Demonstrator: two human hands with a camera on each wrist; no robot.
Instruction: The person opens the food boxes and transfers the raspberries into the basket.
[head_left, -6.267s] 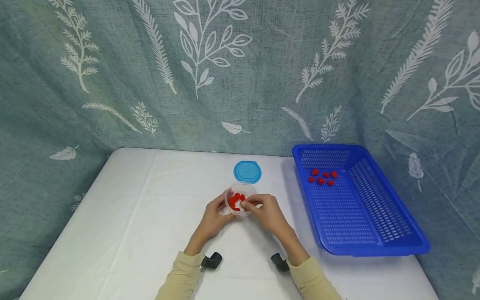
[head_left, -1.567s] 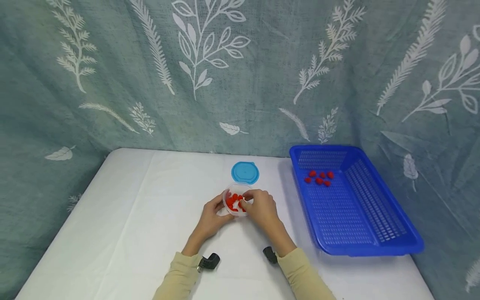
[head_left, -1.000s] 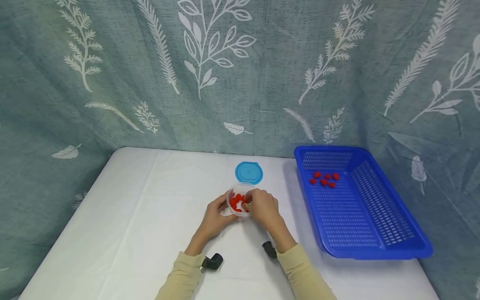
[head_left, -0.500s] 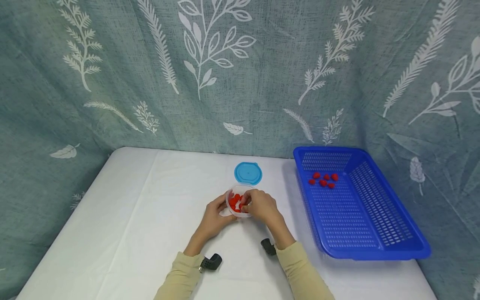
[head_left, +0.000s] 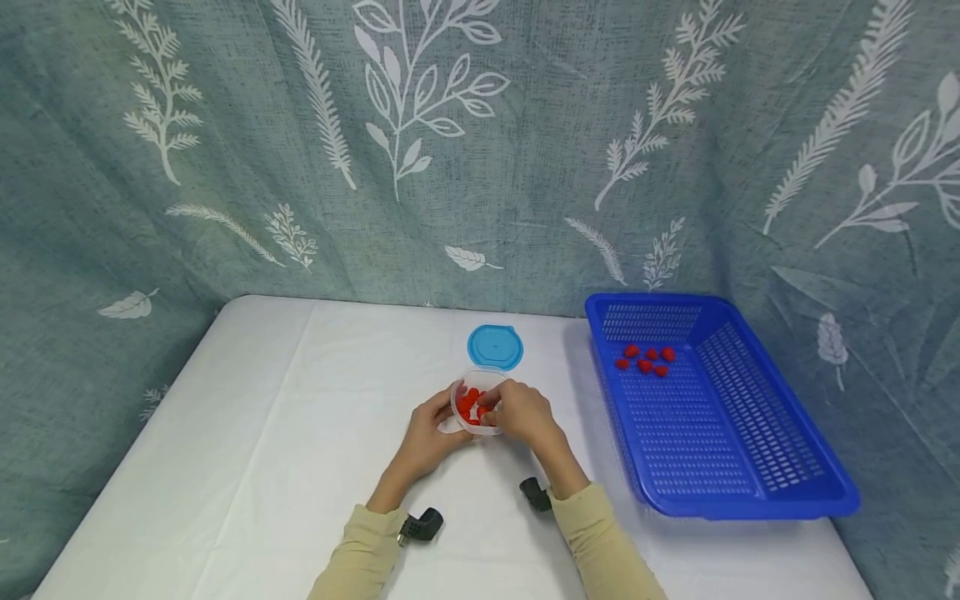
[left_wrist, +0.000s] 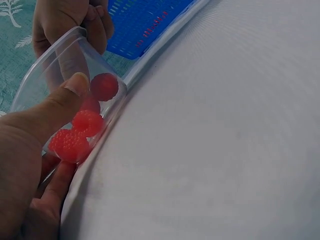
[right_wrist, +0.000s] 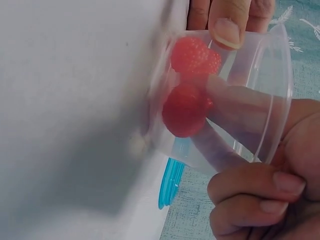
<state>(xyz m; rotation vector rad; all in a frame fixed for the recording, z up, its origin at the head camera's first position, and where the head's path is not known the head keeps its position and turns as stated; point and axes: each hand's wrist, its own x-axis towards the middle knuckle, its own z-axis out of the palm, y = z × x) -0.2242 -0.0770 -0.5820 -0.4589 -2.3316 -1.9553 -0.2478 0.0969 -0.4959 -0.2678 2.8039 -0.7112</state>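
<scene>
the right hand (head_left: 525,412) has gone deeper over the cup's rim than it was some seconds back; its thumb and a finger now reach down inside, closed together on a red berry (right_wrist: 184,111), seen through the clear wall, as far as i can make out. the left hand (head_left: 429,437) hasn't budged: thumb on one side, fingers on the other, it's clamped round the clear cup (head_left: 483,382), which stands just left of the right hand's pinch. more berries lie around those fingertips, low in the cup. just beyond the grip, the blue lid (head_left: 495,347) lies on the cloth (head_left: 285,417) as before. well off to the right of both hands, the blue basket (head_left: 697,442) has the same six red pieces (head_left: 645,366) as before, so i'd judge the work is all in the cup for now.
</scene>
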